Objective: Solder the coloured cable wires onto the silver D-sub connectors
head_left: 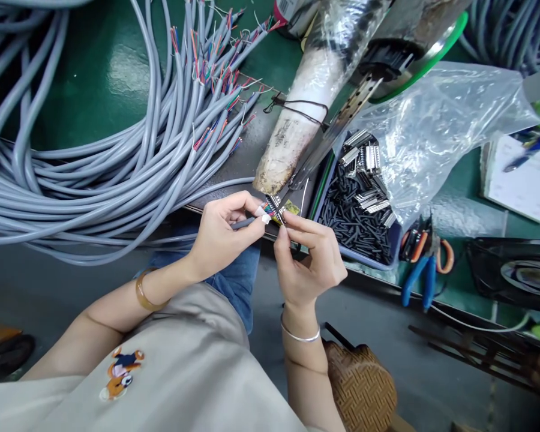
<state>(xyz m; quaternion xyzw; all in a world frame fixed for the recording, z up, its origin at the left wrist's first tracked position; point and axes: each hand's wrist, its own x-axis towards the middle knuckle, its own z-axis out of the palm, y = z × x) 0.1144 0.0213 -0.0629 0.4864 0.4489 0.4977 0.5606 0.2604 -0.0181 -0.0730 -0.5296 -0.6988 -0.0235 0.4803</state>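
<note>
My left hand [227, 231] pinches the end of a grey cable [243, 223], with white wrapping on the thumb and a fingertip. Coloured wires fan out from that end to a small metal connector [276, 207]. My right hand [310, 252] closes thumb and fingers on the connector's near side. Just above the connector is the tip of a white wrapped tube [292, 114], with a thin metal rod [315, 156] beside it. A yellow piece [291, 207] lies partly hidden behind the connector.
Many grey cables [117, 162] with stripped ends spread over the left. A bin [393, 252] of connectors and black sleeves stands right of my hands, near a plastic bag [454, 120]. Pliers [425, 276], a notepad [522, 180] and a black device [517, 273] lie farther right; a woven stool [362, 384] is below.
</note>
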